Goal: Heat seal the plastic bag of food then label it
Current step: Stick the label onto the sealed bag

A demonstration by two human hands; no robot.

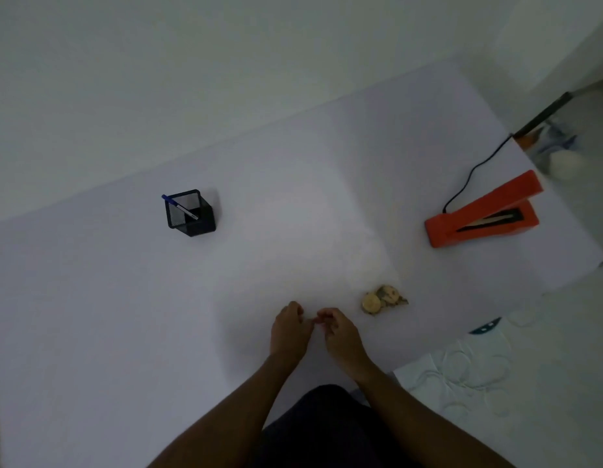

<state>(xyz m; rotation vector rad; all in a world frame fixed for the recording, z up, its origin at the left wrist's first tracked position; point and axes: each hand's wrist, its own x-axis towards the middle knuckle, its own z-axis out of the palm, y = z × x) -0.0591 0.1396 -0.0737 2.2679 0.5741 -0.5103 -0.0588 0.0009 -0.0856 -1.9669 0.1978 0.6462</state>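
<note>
Legible text, labels, brands, numbers, signs: none. The picture is dim and soft, and no printed surface shows readable characters. Heat sealer [483,212]: plain orange casing, no readable marking. Pen [180,207] in pen holder [191,214]: no lettering discernible. Bag of food [383,299]: no label visible.

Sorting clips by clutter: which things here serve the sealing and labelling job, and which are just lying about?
For the job:
orange heat sealer, open, with black cord
bag of food
blue pen in the black mesh holder
left hand and right hand, fingertips pinched together

Lying about:
blurred items past the table's far right corner
teal object
</note>
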